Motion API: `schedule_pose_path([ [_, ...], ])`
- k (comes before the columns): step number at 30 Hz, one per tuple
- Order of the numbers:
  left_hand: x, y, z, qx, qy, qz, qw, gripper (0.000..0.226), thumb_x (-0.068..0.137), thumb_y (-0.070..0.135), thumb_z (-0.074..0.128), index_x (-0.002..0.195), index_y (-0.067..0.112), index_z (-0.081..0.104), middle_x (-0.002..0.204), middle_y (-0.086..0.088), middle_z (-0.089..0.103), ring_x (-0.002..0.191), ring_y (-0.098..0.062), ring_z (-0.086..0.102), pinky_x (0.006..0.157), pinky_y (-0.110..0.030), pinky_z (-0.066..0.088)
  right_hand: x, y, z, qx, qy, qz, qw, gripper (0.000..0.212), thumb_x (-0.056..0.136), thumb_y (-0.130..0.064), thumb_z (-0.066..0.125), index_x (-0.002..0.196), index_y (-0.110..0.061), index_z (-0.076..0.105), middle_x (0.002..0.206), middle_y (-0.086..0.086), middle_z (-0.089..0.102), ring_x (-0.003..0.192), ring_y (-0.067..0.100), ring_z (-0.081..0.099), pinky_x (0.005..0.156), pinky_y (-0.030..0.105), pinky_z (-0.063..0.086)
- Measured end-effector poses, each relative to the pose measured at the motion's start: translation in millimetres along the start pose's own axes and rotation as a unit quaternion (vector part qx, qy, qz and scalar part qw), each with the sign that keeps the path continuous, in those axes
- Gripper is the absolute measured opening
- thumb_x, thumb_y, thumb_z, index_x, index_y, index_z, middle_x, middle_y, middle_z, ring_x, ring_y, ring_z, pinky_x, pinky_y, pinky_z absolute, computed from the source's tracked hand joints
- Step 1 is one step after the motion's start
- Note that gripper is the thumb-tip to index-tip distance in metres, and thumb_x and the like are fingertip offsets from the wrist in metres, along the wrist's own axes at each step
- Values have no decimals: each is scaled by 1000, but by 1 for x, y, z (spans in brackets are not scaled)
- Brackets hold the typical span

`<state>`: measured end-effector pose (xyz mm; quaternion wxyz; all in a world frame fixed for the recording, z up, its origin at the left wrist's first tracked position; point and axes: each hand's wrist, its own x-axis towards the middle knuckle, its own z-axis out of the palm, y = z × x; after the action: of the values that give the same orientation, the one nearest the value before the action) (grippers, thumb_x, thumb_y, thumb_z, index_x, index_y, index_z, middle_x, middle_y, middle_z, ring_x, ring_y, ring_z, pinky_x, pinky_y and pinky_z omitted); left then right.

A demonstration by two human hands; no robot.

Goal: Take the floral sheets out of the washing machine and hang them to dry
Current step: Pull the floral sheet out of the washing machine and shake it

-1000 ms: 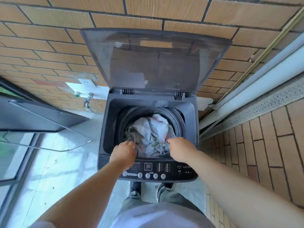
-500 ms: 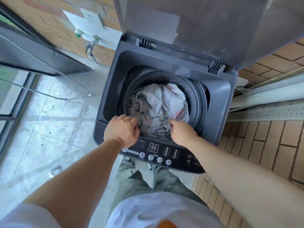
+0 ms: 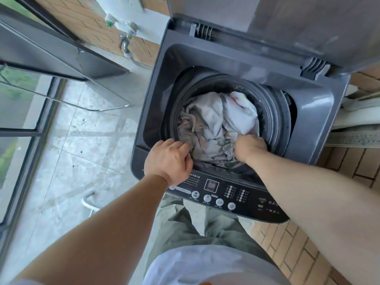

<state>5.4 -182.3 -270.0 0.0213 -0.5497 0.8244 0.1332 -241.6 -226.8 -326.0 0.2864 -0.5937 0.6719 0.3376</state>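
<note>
A grey top-loading washing machine [image 3: 314,112] stands in front of me with its lid [image 3: 287,23] raised. Crumpled pale floral sheets [image 3: 216,122] fill the drum. My left hand [image 3: 167,159] sits at the drum's front left rim, fingers curled onto the edge of the sheets. My right hand [image 3: 249,147] is pushed into the sheets at the front right of the drum, its fingers buried in the cloth and hidden.
The control panel [image 3: 224,194] runs along the machine's front edge. A tap [image 3: 126,41] sticks out of the brick wall at the left. Glass doors [image 3: 22,112] stand at far left over a pale tiled floor [image 3: 86,145]. Brick paving lies to the right.
My head has leaned further over the machine, so the drum looks bigger. My right hand has pushed deeper into the sheets; my left hand stays at the front rim.
</note>
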Motion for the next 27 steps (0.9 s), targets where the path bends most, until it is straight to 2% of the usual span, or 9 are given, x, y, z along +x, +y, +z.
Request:
schedule_pose_path([
  [2, 0, 1, -1, 0, -2, -3, 1000, 23, 85, 29, 48, 69, 17, 59, 66, 1, 61, 64, -27, 54, 60, -34, 37, -6, 1, 0, 87, 51, 24, 995, 30, 91, -8, 47, 113, -14, 66, 112, 14, 69, 100, 34, 65, 76, 35, 49],
  [5, 1, 2, -3, 1, -8, -4, 1000, 25, 86, 29, 47, 69, 17, 59, 66, 1, 61, 64, -26, 53, 60, -34, 37, -14, 9, -2, 163, 99, 60, 980, 24, 91, -9, 53, 107, -14, 69, 102, 14, 70, 90, 35, 65, 66, 33, 48],
  [10, 0, 2, -6, 10, -18, 1, 1000, 25, 87, 30, 46, 69, 17, 60, 67, 1, 62, 65, -26, 53, 61, -34, 36, -22, 19, 3, 104, 30, -24, 994, 38, 90, -2, 52, 118, -21, 68, 108, 12, 68, 90, 32, 65, 76, 36, 56],
  [14, 0, 2, -6, 14, -18, 2, 1000, 26, 87, 30, 46, 70, 17, 60, 67, 1, 61, 65, -25, 52, 61, -34, 34, -20, 15, 9, 49, -58, -69, 995, 36, 88, -2, 48, 113, -17, 70, 107, 10, 67, 89, 31, 64, 77, 36, 56],
  [19, -1, 1, -2, 11, -16, -1, 1000, 24, 87, 29, 48, 70, 17, 59, 67, 1, 60, 64, -25, 52, 61, -33, 33, -12, -1, 19, 33, -127, -112, 985, 36, 95, -26, 51, 127, -26, 67, 137, 6, 59, 122, 31, 57, 103, 39, 48],
  [21, -1, 1, -1, 12, -18, -2, 1000, 24, 88, 30, 48, 70, 18, 59, 67, 2, 60, 64, -24, 51, 60, -34, 35, -9, -8, 23, 58, -153, -92, 982, 41, 101, -29, 46, 137, -15, 58, 144, 8, 52, 128, 33, 52, 106, 39, 45],
  [23, -2, 1, 0, 9, -19, -2, 1000, 25, 88, 30, 47, 70, 17, 59, 67, 2, 60, 64, -24, 51, 60, -34, 36, -9, -11, 24, 136, -162, -56, 976, 36, 102, -17, 42, 131, -4, 58, 136, 13, 58, 117, 32, 58, 94, 35, 47],
  [25, -2, 1, 1, 8, -14, 1, 1000, 25, 88, 29, 47, 70, 17, 59, 67, 2, 60, 64, -24, 51, 60, -34, 35, -7, -10, 20, 217, -131, -26, 967, 30, 100, -9, 43, 119, -2, 65, 123, 17, 65, 103, 31, 61, 87, 34, 49],
  [27, -2, 0, 0, 9, -15, 5, 1000, 25, 88, 29, 47, 70, 17, 59, 67, 2, 60, 64, -24, 51, 60, -33, 33, -7, -3, 13, 324, -51, 31, 944, 25, 97, -10, 51, 107, -6, 74, 111, 13, 70, 101, 31, 64, 88, 34, 52],
])
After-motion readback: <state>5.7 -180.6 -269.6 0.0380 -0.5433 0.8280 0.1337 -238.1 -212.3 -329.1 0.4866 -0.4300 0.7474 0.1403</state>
